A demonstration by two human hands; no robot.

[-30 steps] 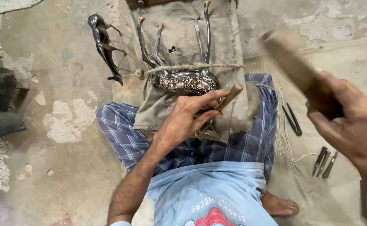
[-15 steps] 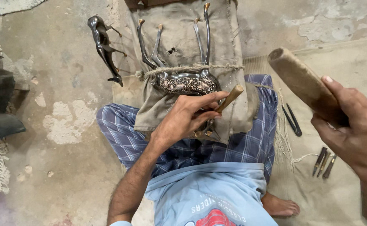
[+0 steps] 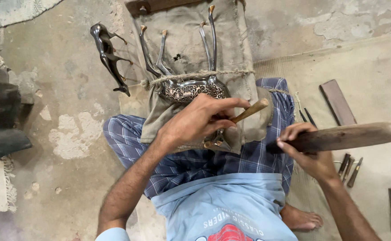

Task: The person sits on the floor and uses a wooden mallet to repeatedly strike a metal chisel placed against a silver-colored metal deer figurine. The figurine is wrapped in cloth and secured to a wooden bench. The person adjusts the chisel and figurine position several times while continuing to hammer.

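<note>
Metal animal figure point(image 3: 191, 87) lies upside down on a cloth pad point(image 3: 231, 49) over the lap, roped down, legs pointing away from the person, long axis left-right. Left hand point(image 3: 200, 120) rests on it, palm down, fingers closed around a wooden-handled chisel point(image 3: 249, 111) slanting up to the right. Right hand point(image 3: 309, 149) grips a wooden mallet point(image 3: 351, 136), fingers wrapped at its near end, long axis near horizontal, head pointing right, above the floor.

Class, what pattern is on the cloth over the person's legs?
Blue and white checked cloth, shown in the head view.
</note>
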